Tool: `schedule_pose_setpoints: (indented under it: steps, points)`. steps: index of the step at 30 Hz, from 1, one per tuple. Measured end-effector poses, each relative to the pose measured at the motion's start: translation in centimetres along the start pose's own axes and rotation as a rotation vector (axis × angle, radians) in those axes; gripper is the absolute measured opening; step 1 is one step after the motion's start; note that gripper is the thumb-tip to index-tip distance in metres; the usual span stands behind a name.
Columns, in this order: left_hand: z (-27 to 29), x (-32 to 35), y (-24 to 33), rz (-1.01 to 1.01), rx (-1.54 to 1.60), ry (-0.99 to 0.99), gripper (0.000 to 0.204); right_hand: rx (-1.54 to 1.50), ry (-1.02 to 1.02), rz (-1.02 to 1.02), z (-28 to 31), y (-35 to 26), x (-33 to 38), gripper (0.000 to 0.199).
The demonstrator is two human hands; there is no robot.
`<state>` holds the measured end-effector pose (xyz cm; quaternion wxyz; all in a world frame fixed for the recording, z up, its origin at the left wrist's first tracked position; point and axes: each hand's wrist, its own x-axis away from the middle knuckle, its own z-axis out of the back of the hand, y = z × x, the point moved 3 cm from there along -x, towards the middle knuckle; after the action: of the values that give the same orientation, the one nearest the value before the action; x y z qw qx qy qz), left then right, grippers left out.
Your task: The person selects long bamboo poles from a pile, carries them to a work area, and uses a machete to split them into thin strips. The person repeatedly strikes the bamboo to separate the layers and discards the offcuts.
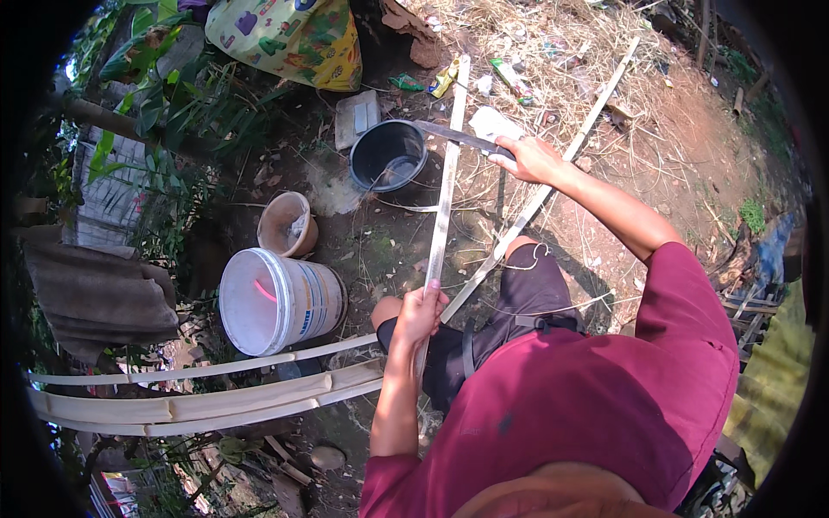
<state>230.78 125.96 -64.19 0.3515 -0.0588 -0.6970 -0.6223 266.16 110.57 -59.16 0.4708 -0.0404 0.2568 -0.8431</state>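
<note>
My left hand (pixel 419 315) is closed round a long, pale bamboo strip (pixel 443 207) near its lower part, close to my knee. From there the strip runs away from me toward the litter at the far side. In my right hand (pixel 528 161) is a machete (pixel 462 136), its dark blade pointing left. The blade crosses the strip toward its far end; whether its edge bites into the bamboo I cannot tell. A second bamboo strip (pixel 596 110) slants from the far right down past my right forearm and beside my leg.
Split bamboo lengths (pixel 207 411) extend left from my knee. A white bucket (pixel 269 302) lies tilted beside a brown pot (pixel 287 223), with a black basin (pixel 389 157) beyond. Straw and wrappers (pixel 512 79) litter the far ground. A patterned sack (pixel 289 39) stands at the far left.
</note>
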Motion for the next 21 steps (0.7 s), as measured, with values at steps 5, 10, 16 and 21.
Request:
schedule_pose_setpoints:
  steps: [5,10,16,21]
  points:
    - [-0.1,0.9,0.4,0.011,0.028,0.021,0.047,0.002,-0.125,0.122,-1.8,-4.3,3.7,0.048]
    - [-0.1,0.4,0.9,-0.007,-0.010,0.034,0.046,-0.043,-0.163,0.226,-3.1,-5.9,4.3,0.048]
    - [-1.6,5.8,0.8,0.035,-0.116,0.043,0.045,-0.041,-0.061,-0.078,0.7,0.9,1.0,0.044]
    - [1.4,9.5,-2.0,0.132,-0.057,-0.034,0.042,0.077,-0.054,-0.134,1.4,4.2,-1.7,0.046]
